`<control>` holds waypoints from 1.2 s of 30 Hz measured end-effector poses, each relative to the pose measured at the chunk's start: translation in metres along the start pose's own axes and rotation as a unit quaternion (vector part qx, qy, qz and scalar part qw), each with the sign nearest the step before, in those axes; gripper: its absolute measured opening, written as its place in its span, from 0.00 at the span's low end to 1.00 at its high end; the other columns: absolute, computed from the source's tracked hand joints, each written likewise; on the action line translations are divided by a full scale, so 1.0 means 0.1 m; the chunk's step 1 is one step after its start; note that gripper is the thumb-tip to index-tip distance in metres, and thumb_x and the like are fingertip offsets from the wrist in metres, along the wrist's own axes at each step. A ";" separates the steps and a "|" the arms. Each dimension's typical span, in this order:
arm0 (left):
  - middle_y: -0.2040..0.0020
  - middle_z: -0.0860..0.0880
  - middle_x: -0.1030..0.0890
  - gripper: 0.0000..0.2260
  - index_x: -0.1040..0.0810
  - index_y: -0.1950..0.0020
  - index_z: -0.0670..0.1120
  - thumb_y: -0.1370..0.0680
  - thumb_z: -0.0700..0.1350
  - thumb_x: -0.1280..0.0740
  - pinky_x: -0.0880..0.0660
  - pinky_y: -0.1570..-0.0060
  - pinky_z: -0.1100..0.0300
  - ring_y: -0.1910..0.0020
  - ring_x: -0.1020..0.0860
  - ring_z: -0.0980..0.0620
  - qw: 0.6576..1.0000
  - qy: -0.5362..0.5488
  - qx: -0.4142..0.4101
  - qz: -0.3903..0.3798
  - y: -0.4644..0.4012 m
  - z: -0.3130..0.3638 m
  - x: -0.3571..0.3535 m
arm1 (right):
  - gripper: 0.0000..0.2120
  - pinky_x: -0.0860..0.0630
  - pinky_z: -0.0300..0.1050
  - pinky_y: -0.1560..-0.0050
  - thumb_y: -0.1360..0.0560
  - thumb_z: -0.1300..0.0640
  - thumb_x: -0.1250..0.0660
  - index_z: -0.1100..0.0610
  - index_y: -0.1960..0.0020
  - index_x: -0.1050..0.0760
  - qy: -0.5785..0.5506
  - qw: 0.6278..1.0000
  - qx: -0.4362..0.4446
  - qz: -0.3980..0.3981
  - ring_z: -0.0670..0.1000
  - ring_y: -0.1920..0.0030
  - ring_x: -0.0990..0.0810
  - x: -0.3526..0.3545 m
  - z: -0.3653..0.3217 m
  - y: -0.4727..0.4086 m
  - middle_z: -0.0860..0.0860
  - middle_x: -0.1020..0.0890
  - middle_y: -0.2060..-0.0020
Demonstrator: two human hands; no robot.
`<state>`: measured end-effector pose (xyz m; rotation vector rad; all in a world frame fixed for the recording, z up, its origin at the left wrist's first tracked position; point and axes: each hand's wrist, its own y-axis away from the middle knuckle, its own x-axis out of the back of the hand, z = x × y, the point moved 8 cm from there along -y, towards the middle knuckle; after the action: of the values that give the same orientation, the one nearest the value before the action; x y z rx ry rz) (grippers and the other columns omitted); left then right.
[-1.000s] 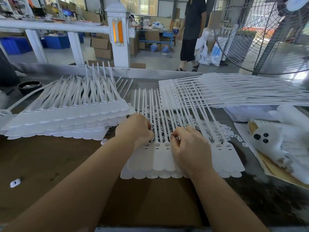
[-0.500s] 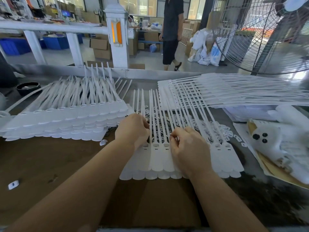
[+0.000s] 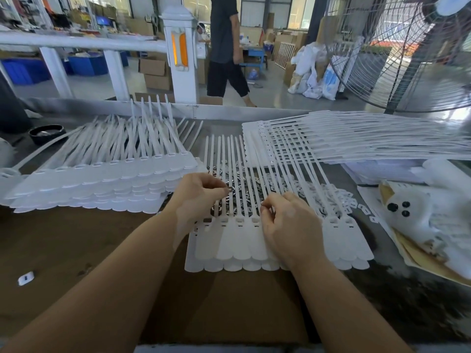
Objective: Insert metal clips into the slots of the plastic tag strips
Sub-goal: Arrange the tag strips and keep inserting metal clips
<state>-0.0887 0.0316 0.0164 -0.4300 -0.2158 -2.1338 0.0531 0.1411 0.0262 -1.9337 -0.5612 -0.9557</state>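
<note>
Two big stacks of white tag strips flank the work: one fanned pile at the left [image 3: 102, 179] and another at the right [image 3: 369, 138] with long tails running off toward the fan [image 3: 407, 52]. Between them, on the brown table [image 3: 76, 250], lies the strip sheet being worked [image 3: 239, 240], its flat heads nearest the person and thin tails pointing away over a scatter of loose metal clips [image 3: 234, 179]. This sheet looks light and bendy, best steadied by pressing on the stiffer heads beside the slots. Over those heads, the right hand [image 3: 290, 225] hovers with fingers curled and thumb meeting forefinger; whether it pinches a clip I cannot tell. Smallest, a dark clip [image 3: 230, 189], probably stiff and slippery, is nipped by its edges in the left hand [image 3: 201, 194].
</note>
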 end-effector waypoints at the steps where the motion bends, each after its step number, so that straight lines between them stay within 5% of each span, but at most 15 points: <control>1: 0.72 0.55 0.24 0.04 0.19 0.61 0.49 0.26 0.42 0.30 0.34 0.80 0.72 0.77 0.29 0.61 1.000 -0.001 0.003 -0.009 0.01 0.00 0.00 | 0.07 0.38 0.38 0.60 0.24 0.55 0.38 0.55 0.54 0.23 0.000 1.000 0.001 0.000 0.47 0.61 0.31 0.00 0.00 0.00 0.49 0.23 0.61; 13: 0.80 0.60 0.27 0.03 0.20 0.59 0.48 0.25 0.45 0.31 0.38 0.81 0.73 0.80 0.31 0.63 0.998 -0.020 0.004 -0.059 0.12 0.06 -0.02 | 0.06 0.37 0.37 0.60 0.24 0.55 0.38 0.54 0.54 0.23 0.006 1.000 0.004 -0.001 0.47 0.62 0.31 0.00 0.00 0.00 0.48 0.23 0.62; 18: 0.64 0.54 0.22 0.02 0.20 0.58 0.50 0.25 0.46 0.31 0.33 0.69 0.67 0.65 0.26 0.60 0.998 -0.048 0.008 -0.044 0.20 0.03 0.05 | 0.06 0.37 0.37 0.60 0.24 0.55 0.37 0.55 0.54 0.23 0.007 1.000 0.005 0.001 0.47 0.62 0.31 0.00 0.00 0.00 0.49 0.23 0.62; 31: 0.62 0.52 0.16 0.01 0.21 0.55 0.47 0.25 0.42 0.32 0.24 0.64 0.69 0.61 0.20 0.57 1.000 -0.001 -0.001 -0.020 0.25 0.01 0.09 | 0.05 0.37 0.37 0.59 0.25 0.56 0.36 0.55 0.55 0.22 0.003 1.000 0.013 0.010 0.47 0.62 0.30 0.03 -0.03 0.01 0.49 0.22 0.61; 36: 0.64 0.51 0.17 0.04 0.23 0.55 0.48 0.25 0.39 0.32 0.25 0.66 0.67 0.67 0.22 0.59 0.999 0.016 -0.018 -0.021 0.26 0.07 0.06 | 0.03 0.25 0.45 0.54 0.29 0.63 0.31 0.59 0.55 0.20 -0.042 0.995 0.062 0.065 0.52 0.56 0.23 0.15 -0.11 0.02 0.52 0.21 0.60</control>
<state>-0.0692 0.0143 0.0247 -0.4142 -0.1693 -2.1879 0.0593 0.1310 0.0404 -1.8811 -0.5237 -0.7445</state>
